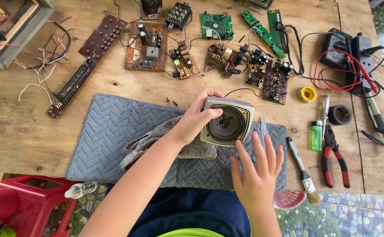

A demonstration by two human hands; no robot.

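the left hand (pixel 198 118) is curled over the upper left corner of a small square speaker (pixel 227 122), thumb on its front rim and fingers wrapped over the top edge, so it has a firm hold of it; the speaker sits tilted, dark cone facing up toward the camera, resting on a grey rag (pixel 174 147) that lies on a blue-grey mat (pixel 108 131) on the wooden surface (pixel 25 127); the right hand (pixel 255 169) is spread open and flat, holding nothing, fingers pointing up and away from the body; the speaker lies just ahead of and slightly left of those fingertips, its lower edge near the index finger but whether they touch cannot be told; a thin blade (pixel 263 128) stands just beside the speaker's right side, above the right hand's middle fingers; the left hand is plainly the nearer one, already on the speaker; off to the right lie a paintbrush (pixel 300 164), a green lighter (pixel 316 134) and red-handled pliers (pixel 333 156); circuit boards (pixel 146 48) spread along the far side.
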